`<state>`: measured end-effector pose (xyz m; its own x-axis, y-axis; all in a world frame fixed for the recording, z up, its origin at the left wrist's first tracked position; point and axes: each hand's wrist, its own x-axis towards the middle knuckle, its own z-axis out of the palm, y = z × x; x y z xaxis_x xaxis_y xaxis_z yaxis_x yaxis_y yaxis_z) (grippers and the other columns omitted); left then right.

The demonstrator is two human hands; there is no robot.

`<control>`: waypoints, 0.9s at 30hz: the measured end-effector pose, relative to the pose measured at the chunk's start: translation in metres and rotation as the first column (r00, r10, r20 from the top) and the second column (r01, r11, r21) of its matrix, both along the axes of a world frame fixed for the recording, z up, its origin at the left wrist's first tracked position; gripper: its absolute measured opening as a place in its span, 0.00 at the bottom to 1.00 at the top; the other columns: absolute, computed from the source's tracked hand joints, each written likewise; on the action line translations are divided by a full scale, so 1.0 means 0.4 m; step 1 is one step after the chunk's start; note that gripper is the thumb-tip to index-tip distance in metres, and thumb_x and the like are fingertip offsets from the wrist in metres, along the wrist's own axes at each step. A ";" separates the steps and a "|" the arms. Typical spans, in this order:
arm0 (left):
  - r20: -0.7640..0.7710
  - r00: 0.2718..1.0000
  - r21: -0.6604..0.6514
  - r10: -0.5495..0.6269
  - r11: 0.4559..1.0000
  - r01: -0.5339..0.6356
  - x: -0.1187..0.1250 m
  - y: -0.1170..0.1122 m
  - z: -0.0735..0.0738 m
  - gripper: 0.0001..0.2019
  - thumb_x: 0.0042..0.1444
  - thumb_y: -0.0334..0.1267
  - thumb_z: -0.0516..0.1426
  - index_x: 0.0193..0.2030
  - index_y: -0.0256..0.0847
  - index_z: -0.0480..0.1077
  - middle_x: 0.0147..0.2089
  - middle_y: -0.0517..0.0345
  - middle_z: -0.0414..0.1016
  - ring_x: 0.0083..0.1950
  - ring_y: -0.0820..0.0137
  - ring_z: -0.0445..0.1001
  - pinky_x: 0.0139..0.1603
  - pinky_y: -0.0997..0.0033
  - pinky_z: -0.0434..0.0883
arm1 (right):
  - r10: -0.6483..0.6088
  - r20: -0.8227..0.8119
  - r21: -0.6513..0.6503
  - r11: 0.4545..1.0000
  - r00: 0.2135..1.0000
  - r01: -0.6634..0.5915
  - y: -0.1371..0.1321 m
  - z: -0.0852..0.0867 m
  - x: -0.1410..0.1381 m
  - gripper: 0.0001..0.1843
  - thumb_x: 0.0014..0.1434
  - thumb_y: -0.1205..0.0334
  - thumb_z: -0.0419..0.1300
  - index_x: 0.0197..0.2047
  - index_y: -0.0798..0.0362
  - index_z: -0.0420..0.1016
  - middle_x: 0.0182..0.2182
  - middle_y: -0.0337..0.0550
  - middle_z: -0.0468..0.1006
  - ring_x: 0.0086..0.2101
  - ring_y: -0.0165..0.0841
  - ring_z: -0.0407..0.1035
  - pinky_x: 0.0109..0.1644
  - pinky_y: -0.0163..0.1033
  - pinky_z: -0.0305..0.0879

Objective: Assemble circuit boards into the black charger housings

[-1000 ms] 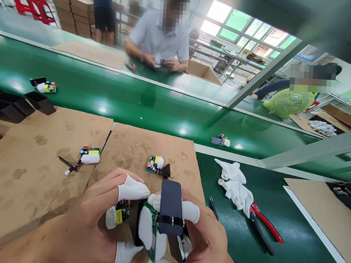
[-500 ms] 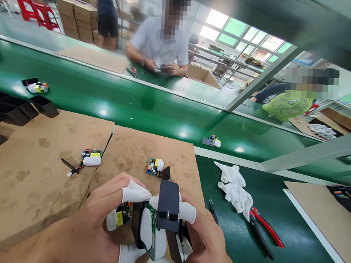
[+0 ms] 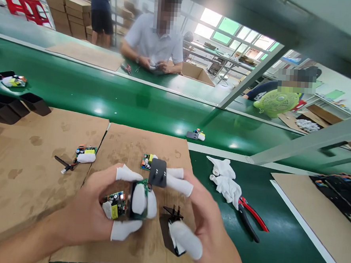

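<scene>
My left hand [image 3: 99, 206], with white finger cots, grips a black housing [image 3: 131, 200] between thumb and fingertips. A circuit board with white pads [image 3: 138, 198] sits at its mouth; how deep is hidden. From the board's upper right sticks out a black faceplate [image 3: 158, 173]. The cot-covered fingertips of my right hand [image 3: 200, 216] touch its right edge, the thumb spread well below. Under that thumb is a second black housing [image 3: 166, 236] with white stuff inside and a black plug piece [image 3: 173, 213] with prongs. Another circuit board [image 3: 114, 205] shows inside the curve of my left hand.
More boards lie on the cardboard [image 3: 36, 170], one with black leads [image 3: 86, 154]. Black housings [image 3: 36, 104] stand at left. White cloth-like pieces [image 3: 227, 184] and red-and-black pliers [image 3: 250, 219] are at right. Across the green belt [image 3: 135, 105] a person sits working.
My right hand has drawn apart from the left, its thumb moving away from the board. The faceplate has swung upward, and the plug piece now shows. The camera view has shifted slightly.
</scene>
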<state>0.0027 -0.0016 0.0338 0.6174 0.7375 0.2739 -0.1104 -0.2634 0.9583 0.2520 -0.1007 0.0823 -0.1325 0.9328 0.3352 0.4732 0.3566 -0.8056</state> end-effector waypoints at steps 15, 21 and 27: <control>-0.147 0.960 -0.163 0.240 0.951 -0.263 -0.011 0.052 -0.044 0.28 0.45 0.48 0.77 0.51 0.47 0.76 0.52 0.52 0.90 0.56 0.51 0.91 0.68 0.44 0.87 | -0.475 0.287 -0.170 0.829 0.832 0.532 -0.274 -0.152 -0.037 0.32 0.59 0.57 0.80 0.65 0.45 0.82 0.60 0.51 0.86 0.59 0.51 0.83 0.64 0.51 0.82; -0.258 0.944 -0.001 0.205 0.977 -0.212 -0.021 0.051 -0.049 0.27 0.49 0.49 0.75 0.54 0.46 0.77 0.54 0.49 0.91 0.57 0.48 0.91 0.67 0.43 0.87 | -0.686 0.103 -0.067 0.718 0.721 0.693 -0.231 -0.214 -0.084 0.20 0.72 0.53 0.71 0.63 0.50 0.84 0.38 0.42 0.86 0.35 0.38 0.82 0.47 0.41 0.85; -0.299 0.930 0.090 0.213 0.977 -0.195 -0.019 0.056 -0.060 0.24 0.52 0.49 0.72 0.54 0.45 0.79 0.55 0.48 0.92 0.57 0.46 0.91 0.65 0.41 0.88 | -0.604 0.100 0.179 0.793 0.791 0.582 -0.243 -0.200 -0.094 0.19 0.73 0.67 0.70 0.64 0.41 0.88 0.57 0.50 0.88 0.55 0.41 0.87 0.59 0.42 0.86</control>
